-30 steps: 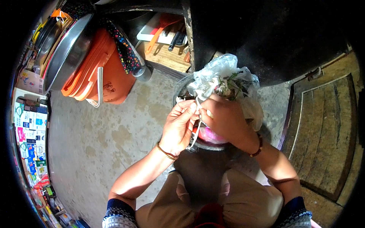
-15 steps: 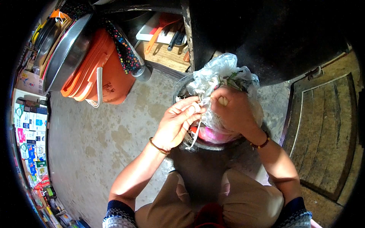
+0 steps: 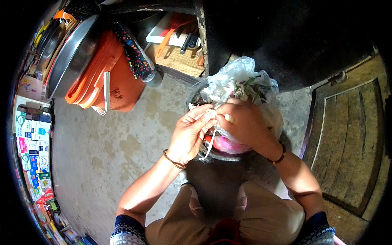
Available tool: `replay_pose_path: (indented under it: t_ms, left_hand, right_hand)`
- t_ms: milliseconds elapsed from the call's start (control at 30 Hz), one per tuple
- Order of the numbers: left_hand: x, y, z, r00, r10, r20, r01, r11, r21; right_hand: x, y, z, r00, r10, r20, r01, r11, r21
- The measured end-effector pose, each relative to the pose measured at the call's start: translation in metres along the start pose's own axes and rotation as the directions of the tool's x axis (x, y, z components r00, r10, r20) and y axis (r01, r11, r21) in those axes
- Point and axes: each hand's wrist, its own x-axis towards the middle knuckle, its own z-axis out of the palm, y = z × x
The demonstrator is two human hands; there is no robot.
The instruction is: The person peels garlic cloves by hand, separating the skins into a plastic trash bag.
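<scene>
My left hand (image 3: 188,132) pinches a small whitish garlic clove (image 3: 211,112) between thumb and fingertips. My right hand (image 3: 243,124) meets it from the other side, its thumb and finger pressed close to the clove. Curled in the right fingers is a pale, smooth peeled clove (image 3: 229,118). Both hands are above a round bin (image 3: 197,87) lined with a crumpled clear plastic bag (image 3: 241,65). Whitish and green scraps (image 3: 250,85) lie in the bag, and a pink and red wrapper (image 3: 228,145) shows below the hands. A pale strip (image 3: 210,145) hangs over the bin's near rim.
To the left stand an orange bucket (image 3: 122,87) and a large metal basin (image 3: 75,53). A low shelf (image 3: 175,61) holds an orange utensil (image 3: 166,39) and a black-handled tool (image 3: 186,43). A wooden panel (image 3: 345,143) lies at right; small boxes (image 3: 34,143) line the far left.
My right hand has come down slightly and turned, bringing its fingertips against the clove in my left hand. The left hand has barely shifted.
</scene>
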Motion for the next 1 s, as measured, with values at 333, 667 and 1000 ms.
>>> replay_pose_path:
  t_ms: [333, 667, 1000]
  left_hand:
    - [-0.004, 0.003, 0.003, 0.999, -0.023, 0.025, 0.023, 1.0, 0.006]
    - [0.003, 0.009, -0.001, 0.991, 0.001, 0.136, -0.003, 1.0, 0.016]
    - [-0.002, 0.001, 0.0, 0.997, 0.0, 0.074, -0.002, 1.0, 0.023]
  right_hand:
    - [-0.004, 0.0, 0.006, 0.998, -0.013, -0.067, 0.01, 0.999, -0.044]
    - [0.0, 0.015, -0.008, 1.0, -0.006, 0.0, 0.006, 0.999, -0.041]
    - [0.0, -0.001, -0.001, 1.0, -0.022, -0.018, 0.023, 0.999, 0.042]
